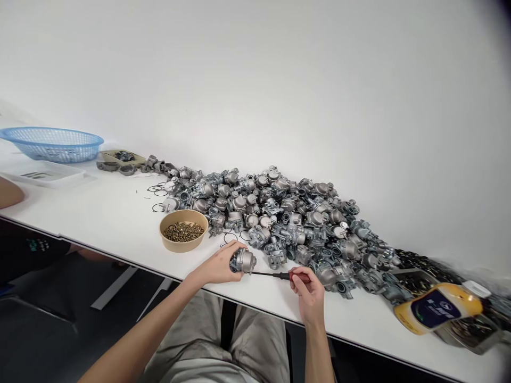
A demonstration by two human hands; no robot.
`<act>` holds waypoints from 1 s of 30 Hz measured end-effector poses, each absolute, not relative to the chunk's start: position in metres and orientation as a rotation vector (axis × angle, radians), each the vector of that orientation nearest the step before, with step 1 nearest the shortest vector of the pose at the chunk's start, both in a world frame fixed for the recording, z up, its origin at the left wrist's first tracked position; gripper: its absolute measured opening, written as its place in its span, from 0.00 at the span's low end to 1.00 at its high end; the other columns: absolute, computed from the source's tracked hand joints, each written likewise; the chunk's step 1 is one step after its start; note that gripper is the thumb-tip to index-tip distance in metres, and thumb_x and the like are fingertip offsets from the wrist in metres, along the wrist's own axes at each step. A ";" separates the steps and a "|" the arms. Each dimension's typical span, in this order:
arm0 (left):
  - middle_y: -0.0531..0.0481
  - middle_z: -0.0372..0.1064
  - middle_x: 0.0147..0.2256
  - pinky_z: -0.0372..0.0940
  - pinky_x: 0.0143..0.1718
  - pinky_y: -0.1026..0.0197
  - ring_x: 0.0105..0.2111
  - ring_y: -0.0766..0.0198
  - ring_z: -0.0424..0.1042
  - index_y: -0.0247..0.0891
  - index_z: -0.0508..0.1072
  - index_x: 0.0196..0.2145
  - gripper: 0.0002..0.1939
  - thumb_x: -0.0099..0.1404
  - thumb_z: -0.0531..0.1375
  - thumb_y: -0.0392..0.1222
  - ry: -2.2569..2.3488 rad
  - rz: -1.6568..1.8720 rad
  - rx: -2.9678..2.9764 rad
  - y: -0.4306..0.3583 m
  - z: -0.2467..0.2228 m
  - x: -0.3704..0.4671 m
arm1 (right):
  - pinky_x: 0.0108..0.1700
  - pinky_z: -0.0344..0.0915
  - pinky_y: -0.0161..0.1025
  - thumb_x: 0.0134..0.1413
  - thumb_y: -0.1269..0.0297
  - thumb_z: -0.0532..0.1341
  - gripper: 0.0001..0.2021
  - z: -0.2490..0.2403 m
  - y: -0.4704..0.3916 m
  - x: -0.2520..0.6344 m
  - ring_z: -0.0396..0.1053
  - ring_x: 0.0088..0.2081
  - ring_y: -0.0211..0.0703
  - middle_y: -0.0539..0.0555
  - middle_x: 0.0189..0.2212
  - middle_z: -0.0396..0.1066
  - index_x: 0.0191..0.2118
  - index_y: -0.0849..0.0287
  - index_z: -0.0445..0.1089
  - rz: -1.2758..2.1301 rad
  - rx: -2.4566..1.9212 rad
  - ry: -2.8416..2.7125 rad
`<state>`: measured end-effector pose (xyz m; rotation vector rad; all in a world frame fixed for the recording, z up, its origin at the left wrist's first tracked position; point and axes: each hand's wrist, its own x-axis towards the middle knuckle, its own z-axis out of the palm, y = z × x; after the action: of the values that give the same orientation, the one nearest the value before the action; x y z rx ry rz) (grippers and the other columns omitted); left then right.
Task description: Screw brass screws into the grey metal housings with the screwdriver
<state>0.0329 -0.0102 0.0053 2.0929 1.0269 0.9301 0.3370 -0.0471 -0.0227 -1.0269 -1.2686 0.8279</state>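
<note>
Near the table's front edge, my left hand (222, 263) is closed around a grey metal carburetor (245, 260), its rounded bowl facing right. My right hand (309, 293) grips a screwdriver (300, 277) by its red handle. The dark shaft points left, and its tip meets the lower right side of the carburetor; the exact contact spot is too small to make out. Just behind my hands lies a large heap of similar carburetors (275, 213). A round cardboard bowl (183, 247) of small brass-coloured screws (183, 232) stands to the left of my left hand.
Black rubber rings (230, 237) lie beside the heap. A yellow bottle (443, 307) leans over trays of dark parts at the right. At the far left are a blue basket (56, 143), a white tray (48, 173) and another person's arm (10, 192).
</note>
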 end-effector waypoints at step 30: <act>0.46 0.63 0.56 0.60 0.58 0.52 0.58 0.49 0.63 0.46 0.65 0.56 0.34 0.53 0.70 0.43 0.998 0.863 2.157 -0.006 0.001 0.028 | 0.22 0.53 0.32 0.51 0.53 0.70 0.18 -0.017 -0.047 0.333 0.63 0.25 0.39 0.52 0.25 0.68 0.42 0.59 0.72 0.982 -1.140 -1.261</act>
<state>0.0280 -0.0058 0.0010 2.1568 0.9982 0.8629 0.3328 -0.0472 -0.0167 -1.1400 -1.2611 0.9820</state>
